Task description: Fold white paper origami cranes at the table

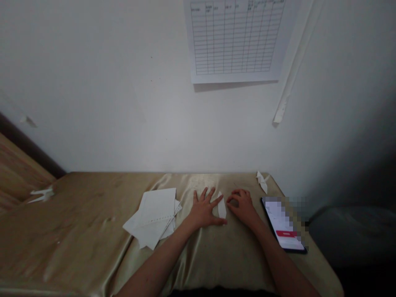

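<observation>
A small folded piece of white paper (222, 207), narrow with a pointed top, lies on the cloth-covered table between my hands. My left hand (204, 211) is flat and spread, its forefinger near the paper's upper end and its thumb by the lower end. Just right of the paper, my right hand (243, 204) has its fingers curled, thumb and forefinger tips brought together in a ring. I see nothing between those tips. Left of my hands sits a stack of white paper sheets (153, 214), some with points sticking out at the sides.
A phone (283, 231) with a lit screen lies at the right edge of the table. Behind it is a folded white paper shape (262, 181); another white paper shape (43, 194) lies far left. Shiny gold cloth (93, 227) covers the table. A printed chart (235, 41) hangs on the wall.
</observation>
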`<state>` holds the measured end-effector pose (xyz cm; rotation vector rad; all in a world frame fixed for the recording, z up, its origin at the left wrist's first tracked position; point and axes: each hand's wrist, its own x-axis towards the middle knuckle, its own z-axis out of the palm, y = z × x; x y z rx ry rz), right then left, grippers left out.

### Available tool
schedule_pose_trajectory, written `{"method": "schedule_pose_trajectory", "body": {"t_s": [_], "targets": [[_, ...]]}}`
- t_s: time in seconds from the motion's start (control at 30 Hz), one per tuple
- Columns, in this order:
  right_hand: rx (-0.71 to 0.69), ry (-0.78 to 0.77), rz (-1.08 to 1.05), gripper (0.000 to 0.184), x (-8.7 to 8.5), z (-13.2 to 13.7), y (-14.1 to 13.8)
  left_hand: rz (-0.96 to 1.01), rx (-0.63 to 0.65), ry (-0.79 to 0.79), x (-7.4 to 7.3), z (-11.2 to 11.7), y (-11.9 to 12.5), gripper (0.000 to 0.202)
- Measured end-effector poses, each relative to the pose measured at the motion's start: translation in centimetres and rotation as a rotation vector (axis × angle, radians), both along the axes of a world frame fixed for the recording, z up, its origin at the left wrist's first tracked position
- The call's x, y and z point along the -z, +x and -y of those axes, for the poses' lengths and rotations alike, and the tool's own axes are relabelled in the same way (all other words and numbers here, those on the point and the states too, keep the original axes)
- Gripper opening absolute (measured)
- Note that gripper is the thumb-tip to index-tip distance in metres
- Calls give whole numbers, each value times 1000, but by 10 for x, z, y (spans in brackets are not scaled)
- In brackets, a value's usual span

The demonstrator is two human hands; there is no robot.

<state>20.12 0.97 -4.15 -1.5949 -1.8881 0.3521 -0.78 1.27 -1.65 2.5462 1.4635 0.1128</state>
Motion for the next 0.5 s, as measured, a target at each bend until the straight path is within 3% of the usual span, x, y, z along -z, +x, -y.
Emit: {"method": "schedule_pose_trajectory", "body": {"t_s": [0.27, 0.5], "targets": [[-94, -7, -61, 23, -5, 2, -1, 38, 4, 79, 11, 0, -2, 104], [-213, 8, -35, 23, -4, 2, -1, 67, 22, 98, 13, -1, -4, 100]]}}
